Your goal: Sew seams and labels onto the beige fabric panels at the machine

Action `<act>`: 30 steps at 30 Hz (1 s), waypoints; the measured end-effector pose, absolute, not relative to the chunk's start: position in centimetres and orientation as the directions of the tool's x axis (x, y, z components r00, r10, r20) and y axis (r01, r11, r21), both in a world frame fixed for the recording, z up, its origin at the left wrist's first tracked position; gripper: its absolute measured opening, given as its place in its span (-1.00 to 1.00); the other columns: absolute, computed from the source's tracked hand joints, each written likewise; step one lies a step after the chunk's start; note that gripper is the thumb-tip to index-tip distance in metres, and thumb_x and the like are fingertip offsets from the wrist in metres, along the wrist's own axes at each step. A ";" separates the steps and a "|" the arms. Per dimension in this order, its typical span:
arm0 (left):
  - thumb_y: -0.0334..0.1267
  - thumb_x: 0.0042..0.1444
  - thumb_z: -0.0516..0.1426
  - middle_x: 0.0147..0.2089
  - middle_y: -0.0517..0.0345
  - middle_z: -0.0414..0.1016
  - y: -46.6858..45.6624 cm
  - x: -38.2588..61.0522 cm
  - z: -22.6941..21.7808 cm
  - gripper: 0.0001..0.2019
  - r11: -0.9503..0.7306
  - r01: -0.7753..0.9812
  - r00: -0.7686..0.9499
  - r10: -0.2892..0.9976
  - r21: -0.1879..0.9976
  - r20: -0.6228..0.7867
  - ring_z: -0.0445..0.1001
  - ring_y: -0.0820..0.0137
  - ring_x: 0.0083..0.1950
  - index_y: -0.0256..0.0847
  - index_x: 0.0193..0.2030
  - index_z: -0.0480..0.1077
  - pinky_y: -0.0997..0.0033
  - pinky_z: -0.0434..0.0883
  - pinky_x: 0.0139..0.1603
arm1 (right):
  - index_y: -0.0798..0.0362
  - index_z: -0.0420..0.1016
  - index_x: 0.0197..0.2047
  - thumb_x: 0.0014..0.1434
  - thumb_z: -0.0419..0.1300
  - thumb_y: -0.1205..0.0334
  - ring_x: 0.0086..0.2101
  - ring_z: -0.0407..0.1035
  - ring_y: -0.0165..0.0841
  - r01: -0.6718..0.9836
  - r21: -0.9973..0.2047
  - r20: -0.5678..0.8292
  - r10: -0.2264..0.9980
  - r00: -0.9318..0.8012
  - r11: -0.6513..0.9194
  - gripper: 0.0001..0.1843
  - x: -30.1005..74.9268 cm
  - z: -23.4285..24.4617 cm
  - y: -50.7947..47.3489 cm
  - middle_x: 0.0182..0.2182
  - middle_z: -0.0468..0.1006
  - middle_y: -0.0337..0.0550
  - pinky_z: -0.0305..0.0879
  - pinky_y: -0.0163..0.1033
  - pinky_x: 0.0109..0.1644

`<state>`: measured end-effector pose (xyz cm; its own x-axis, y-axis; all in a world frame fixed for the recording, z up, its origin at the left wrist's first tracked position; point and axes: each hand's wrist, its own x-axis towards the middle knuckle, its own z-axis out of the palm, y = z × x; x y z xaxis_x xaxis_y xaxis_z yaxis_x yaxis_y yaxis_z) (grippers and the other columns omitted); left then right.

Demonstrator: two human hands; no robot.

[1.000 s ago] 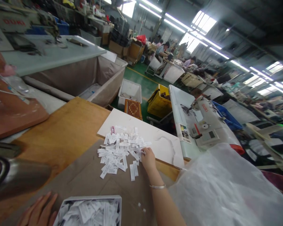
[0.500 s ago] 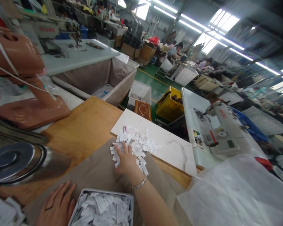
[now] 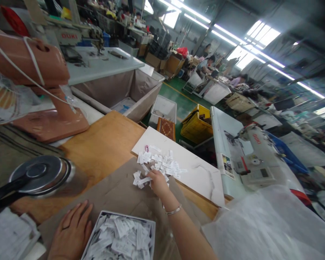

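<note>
A loose heap of small white paper labels [image 3: 158, 165] lies across a white board [image 3: 197, 173] and a brown sheet [image 3: 116, 193] on the wooden table. My right hand [image 3: 158, 183] rests on the near edge of the heap, its fingers curled round some labels. A silver bracelet sits on that wrist. Flat on the brown sheet lies my left hand [image 3: 72, 231], fingers stretched out, just left of a grey box [image 3: 124, 236] filled with more labels.
A steel kettle [image 3: 40, 177] stands at the left, with a pink desk fan [image 3: 40, 90] behind it. Clear plastic sheeting [image 3: 262, 224] covers the right. Beyond the table edge are a sewing machine [image 3: 256, 155], a yellow crate [image 3: 196, 124] and fabric-lined bins [image 3: 124, 90]. People work far off.
My right hand swept from the heap's right side to its left, then drew back towards me with labels gathered under it. The view has shifted left; my left hand shows more fully.
</note>
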<state>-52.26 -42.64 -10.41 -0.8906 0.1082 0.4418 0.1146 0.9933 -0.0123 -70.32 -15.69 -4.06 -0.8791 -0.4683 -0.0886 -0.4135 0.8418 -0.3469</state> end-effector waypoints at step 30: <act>-0.14 0.21 -0.23 0.06 -0.10 0.38 -43.1 -50.5 -7.0 -0.57 0.852 -0.010 -0.978 -0.117 0.523 0.172 0.32 0.24 0.11 -0.26 0.02 0.29 0.17 0.30 0.08 | -0.10 0.35 0.04 0.12 -0.02 0.44 -0.12 0.37 -0.35 -0.411 -0.549 -0.172 -0.580 -0.796 0.728 -0.56 -55.5 5.1 -16.2 -0.06 0.45 -0.18 0.30 -0.28 -0.05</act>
<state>-50.52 -43.12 -7.00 -0.9782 -0.1169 0.1717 -0.0099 0.8520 0.5234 -55.48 -16.21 5.14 -0.7963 -0.5797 -0.1725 -0.4109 0.7278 -0.5491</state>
